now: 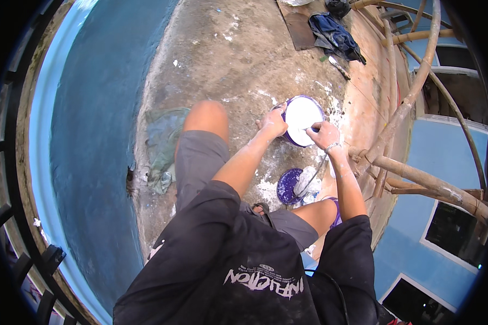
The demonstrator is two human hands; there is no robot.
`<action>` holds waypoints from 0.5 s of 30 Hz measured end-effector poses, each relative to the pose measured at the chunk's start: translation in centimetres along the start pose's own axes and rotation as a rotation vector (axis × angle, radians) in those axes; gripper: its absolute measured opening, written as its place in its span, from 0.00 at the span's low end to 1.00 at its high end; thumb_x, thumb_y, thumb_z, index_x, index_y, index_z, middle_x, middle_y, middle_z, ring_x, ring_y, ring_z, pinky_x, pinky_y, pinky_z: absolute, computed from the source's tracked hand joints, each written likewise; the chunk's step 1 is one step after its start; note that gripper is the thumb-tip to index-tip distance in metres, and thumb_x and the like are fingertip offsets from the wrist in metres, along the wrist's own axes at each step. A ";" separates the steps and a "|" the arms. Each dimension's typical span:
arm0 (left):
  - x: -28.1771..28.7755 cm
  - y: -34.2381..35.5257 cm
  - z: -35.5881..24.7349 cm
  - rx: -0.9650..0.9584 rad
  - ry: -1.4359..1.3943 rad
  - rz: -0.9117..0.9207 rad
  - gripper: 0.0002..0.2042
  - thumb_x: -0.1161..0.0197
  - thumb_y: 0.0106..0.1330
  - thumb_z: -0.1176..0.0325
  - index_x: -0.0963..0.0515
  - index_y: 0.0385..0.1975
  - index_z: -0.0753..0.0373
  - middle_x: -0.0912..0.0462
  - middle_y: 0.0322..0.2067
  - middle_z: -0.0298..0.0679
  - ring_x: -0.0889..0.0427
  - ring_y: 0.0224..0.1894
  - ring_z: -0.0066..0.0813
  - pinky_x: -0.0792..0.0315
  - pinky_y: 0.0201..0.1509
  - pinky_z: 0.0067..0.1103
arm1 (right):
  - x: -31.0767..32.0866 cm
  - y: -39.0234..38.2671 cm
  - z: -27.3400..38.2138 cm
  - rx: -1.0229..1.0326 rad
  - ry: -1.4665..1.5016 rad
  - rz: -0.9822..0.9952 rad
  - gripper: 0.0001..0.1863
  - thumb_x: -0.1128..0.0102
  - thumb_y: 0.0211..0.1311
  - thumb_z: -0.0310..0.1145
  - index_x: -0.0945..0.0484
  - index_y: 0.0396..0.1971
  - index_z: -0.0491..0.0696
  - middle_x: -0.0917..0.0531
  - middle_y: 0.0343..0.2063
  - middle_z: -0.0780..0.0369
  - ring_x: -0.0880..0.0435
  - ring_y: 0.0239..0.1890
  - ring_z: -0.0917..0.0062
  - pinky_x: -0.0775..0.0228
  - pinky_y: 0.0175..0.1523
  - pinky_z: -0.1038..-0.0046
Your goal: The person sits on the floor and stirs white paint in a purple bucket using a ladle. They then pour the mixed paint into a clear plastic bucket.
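A purple bucket [322,110] full of smooth white paste, which looks like paint or putty, stands on the ground in front of me. My left hand [274,122] is closed on the bucket's left side, fingers at the rim. Over the near right part of the white surface is my right hand [324,135], its fingers curled together. Something small and dark shows at those fingertips, too small to name. Closer to me lies a purple speckled lid [288,183] with a crumpled white bundle [308,182], perhaps a bag, against it.
Blue wall [100,135] runs along the left, with a crumpled greenish plastic sheet [165,135] at its foot. White-smeared scraper [339,67] and dark cloth [333,35] lie beyond the bucket. Wooden poles [409,103] stand at right before a blue building. White splashes spot the concrete [211,70].
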State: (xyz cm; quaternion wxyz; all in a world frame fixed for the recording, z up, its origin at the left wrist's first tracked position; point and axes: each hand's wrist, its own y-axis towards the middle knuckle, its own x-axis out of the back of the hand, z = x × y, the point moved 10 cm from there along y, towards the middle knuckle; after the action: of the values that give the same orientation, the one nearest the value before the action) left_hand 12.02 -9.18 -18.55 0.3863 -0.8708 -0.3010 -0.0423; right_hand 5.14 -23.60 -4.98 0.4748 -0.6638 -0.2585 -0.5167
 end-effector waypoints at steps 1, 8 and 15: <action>0.0 0.0 0.0 0.002 -0.004 -0.007 0.39 0.36 0.64 0.64 0.42 0.75 0.26 0.23 0.66 0.39 0.26 0.69 0.43 0.46 0.78 0.52 | -0.1 -0.6 -0.1 0.010 -0.049 -0.010 0.19 0.36 0.54 0.50 0.08 0.37 0.53 0.11 0.30 0.53 0.10 0.35 0.58 0.19 0.47 0.61; 0.5 -0.5 -0.3 -0.032 -0.029 -0.001 0.38 0.36 0.64 0.64 0.40 0.75 0.27 0.24 0.67 0.39 0.26 0.69 0.44 0.46 0.78 0.52 | -0.4 0.9 -3.1 -0.107 -0.283 0.050 0.20 0.37 0.53 0.51 0.09 0.33 0.50 0.11 0.30 0.52 0.10 0.37 0.57 0.19 0.47 0.59; 0.7 -0.8 -0.2 0.005 -0.043 -0.010 0.38 0.38 0.63 0.66 0.38 0.74 0.28 0.24 0.67 0.40 0.27 0.70 0.46 0.48 0.78 0.53 | -1.5 5.0 -1.6 -0.131 -0.024 -0.022 0.21 0.34 0.53 0.51 0.09 0.36 0.49 0.11 0.31 0.51 0.10 0.37 0.58 0.19 0.48 0.61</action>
State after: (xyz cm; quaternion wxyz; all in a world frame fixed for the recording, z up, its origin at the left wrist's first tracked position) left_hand 12.21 -8.58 -17.65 0.3817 -0.8691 -0.3137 -0.0249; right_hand 8.17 -26.91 -8.15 0.4214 -0.6967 -0.2371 -0.5299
